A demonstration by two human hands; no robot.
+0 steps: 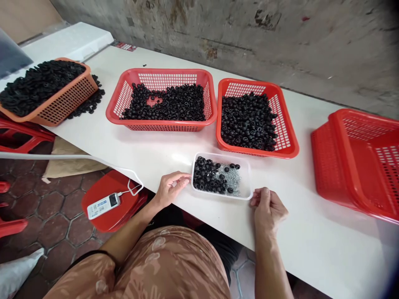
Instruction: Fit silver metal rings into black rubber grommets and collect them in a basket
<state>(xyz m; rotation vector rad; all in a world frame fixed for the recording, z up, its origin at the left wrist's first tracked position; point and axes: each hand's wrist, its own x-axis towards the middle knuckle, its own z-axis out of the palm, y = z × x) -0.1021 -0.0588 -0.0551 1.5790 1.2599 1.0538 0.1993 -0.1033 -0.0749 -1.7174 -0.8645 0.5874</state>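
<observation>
White tabletop (149,153) | red basket (330,166) cut off | hands (170,191) (270,211) at clear tub (246,176) | right fingers (254,197) part-hidden, grips unclear

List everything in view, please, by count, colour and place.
Flat table: one, white, centre
Rectangular plastic tub: one, clear, near edge
Shiny pieces: many, silvery, tub
Perforated plastic baskets: two, red, behind tub
Small round parts: many, black, tub, those baskets
Stacked plastic baskets: count unclear, red, right
Heaped plastic basket: one, orange, left
Flattish pieces: many, black, inside, beside it
Plastic stools: count unclear, red, lower left
Rectangular device: one, white, on stool
Sack-like item: one, tan, floor
Concrete wall: one, grey, back
Left hand: one, tub's left side
Right hand: one, tub's right side
</observation>
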